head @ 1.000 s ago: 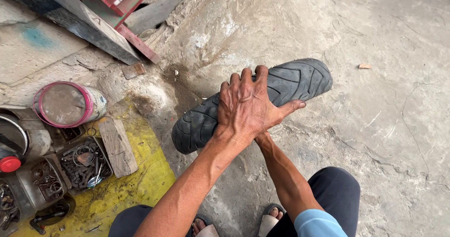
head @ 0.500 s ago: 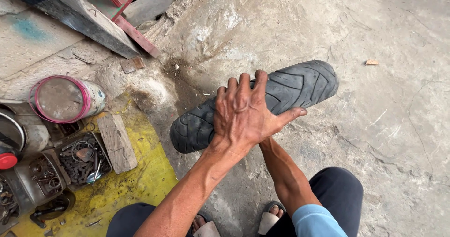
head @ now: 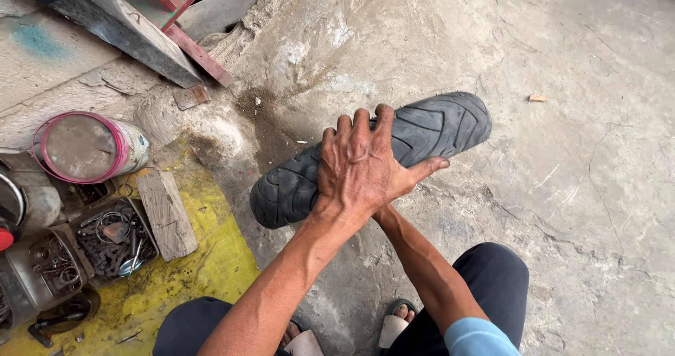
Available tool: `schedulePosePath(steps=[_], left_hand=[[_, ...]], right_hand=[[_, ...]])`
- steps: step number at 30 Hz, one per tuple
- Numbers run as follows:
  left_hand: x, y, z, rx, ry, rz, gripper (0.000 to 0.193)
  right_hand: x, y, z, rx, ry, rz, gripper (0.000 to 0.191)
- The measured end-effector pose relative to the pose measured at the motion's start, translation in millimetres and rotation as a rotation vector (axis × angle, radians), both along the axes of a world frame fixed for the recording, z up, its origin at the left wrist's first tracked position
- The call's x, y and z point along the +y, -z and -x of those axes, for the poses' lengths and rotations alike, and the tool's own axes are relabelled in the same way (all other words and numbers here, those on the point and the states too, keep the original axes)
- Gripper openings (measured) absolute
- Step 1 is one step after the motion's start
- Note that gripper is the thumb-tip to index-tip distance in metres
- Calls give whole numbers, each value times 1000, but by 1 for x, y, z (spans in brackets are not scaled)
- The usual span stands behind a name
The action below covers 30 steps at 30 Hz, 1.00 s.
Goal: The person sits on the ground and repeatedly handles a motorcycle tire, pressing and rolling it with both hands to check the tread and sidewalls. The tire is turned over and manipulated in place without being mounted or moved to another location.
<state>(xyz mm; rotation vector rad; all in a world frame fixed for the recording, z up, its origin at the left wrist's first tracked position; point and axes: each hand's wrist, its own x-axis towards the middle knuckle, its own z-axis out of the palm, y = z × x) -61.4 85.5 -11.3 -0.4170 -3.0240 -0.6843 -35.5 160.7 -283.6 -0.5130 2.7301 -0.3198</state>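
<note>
A black motorcycle tyre [head: 443, 124] stands on its tread on the concrete floor, seen from above. My left hand [head: 358, 166] lies on its upper edge, fingers curled over the far side and thumb pointing right. My right forearm [head: 422, 271] reaches up from the lower right and goes under the left hand. The right hand itself is hidden there, against the tyre's near side.
At the left are a pink-rimmed can [head: 88, 147], a wooden block [head: 166, 214], a tray of small metal parts [head: 109, 240] and engine pieces [head: 42, 271] on a yellow patch [head: 197, 271]. Planks [head: 133, 32] lie at the top left. My sandalled feet [head: 394, 324] are below.
Both hands stay stacked on the tyre. The tyre and hands have barely shifted; only the view has moved slightly.
</note>
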Motion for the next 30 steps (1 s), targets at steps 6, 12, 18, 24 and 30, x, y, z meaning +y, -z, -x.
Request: schedulePosePath(steps=[6, 12, 18, 24, 30], left_hand=[[-3, -1, 1, 3, -4, -1, 106], [0, -2, 3, -27, -1, 2, 106], [-1, 0, 4, -16, 1, 3, 107], [-5, 0, 1, -43, 5, 24, 106], [-5, -5, -3, -30, 5, 18, 107]], right_hand=[[-5, 0, 0, 8, -22, 4, 71], [-14, 1, 1, 7, -46, 10, 71], [-17, 0, 1, 5, -63, 13, 72], [-19, 2, 1, 4, -75, 9, 73], [-19, -2, -1, 7, -83, 12, 74]])
